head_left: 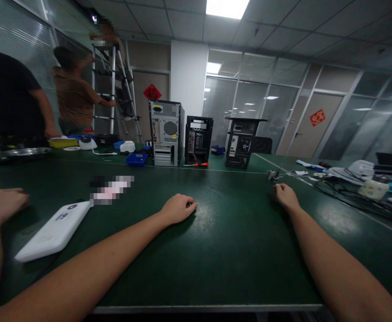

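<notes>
My left hand (179, 209) rests on the green table (236, 250) near its middle. Its fingers are curled in, and what they hold, if anything, is hidden. Farther right, my right hand (286, 196) is stretched forward with fingers bent together beside a small cluster of metal parts (274, 175). Whether it grips one of them I cannot make out. Beyond my hands stand a grey computer case (165, 134), a smaller black computer case (198, 141) and another black computer case (241, 143). A red-handled screwdriver (201, 164) lies before the middle one.
Another person's hand (6, 203) lies at the left, beside a white power bank-like device (57, 230). Blue trays (136, 159) sit farther back. Black cables (347, 197) and clutter spread along the right. People stand behind, near a ladder (113, 85).
</notes>
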Action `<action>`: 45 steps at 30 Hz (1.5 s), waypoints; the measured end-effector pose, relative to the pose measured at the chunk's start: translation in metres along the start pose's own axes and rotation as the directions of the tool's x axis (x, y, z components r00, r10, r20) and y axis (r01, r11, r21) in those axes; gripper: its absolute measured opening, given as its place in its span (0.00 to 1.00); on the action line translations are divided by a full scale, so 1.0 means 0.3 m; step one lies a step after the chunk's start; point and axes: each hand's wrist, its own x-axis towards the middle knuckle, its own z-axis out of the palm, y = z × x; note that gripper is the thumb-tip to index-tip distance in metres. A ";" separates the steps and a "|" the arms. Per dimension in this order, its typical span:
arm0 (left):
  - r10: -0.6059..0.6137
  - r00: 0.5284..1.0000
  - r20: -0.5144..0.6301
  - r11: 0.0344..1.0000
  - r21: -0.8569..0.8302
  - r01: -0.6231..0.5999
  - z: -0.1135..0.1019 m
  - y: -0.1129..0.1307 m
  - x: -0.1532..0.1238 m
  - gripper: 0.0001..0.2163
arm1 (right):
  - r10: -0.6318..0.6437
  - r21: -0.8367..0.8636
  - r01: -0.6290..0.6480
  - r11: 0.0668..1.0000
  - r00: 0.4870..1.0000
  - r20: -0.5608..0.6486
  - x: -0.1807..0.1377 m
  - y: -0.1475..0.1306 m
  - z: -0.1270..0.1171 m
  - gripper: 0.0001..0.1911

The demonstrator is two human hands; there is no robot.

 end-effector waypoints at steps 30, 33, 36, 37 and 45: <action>-0.001 1.000 -0.005 1.000 0.012 0.001 0.002 -0.005 -0.004 0.18 | -0.287 -0.245 0.312 0.918 0.949 0.130 0.029 0.071 -0.117 0.21; -0.010 1.000 -0.002 1.000 0.019 0.010 0.000 -0.001 -0.004 0.17 | -0.289 -0.233 0.324 0.917 0.942 0.174 0.036 0.080 -0.111 0.21; -0.015 1.000 0.009 1.000 0.025 0.014 -0.003 0.004 -0.005 0.17 | -0.294 -0.222 0.336 0.915 0.934 0.204 0.040 0.087 -0.102 0.22; -0.015 1.000 0.009 1.000 0.026 0.015 -0.004 0.006 -0.006 0.17 | -0.297 -0.222 0.339 0.914 0.934 0.200 0.041 0.088 -0.099 0.22; -0.001 1.000 -0.002 1.000 0.016 0.001 -0.001 -0.002 -0.006 0.17 | -0.345 -0.232 0.391 0.890 0.913 0.217 0.047 0.100 -0.081 0.20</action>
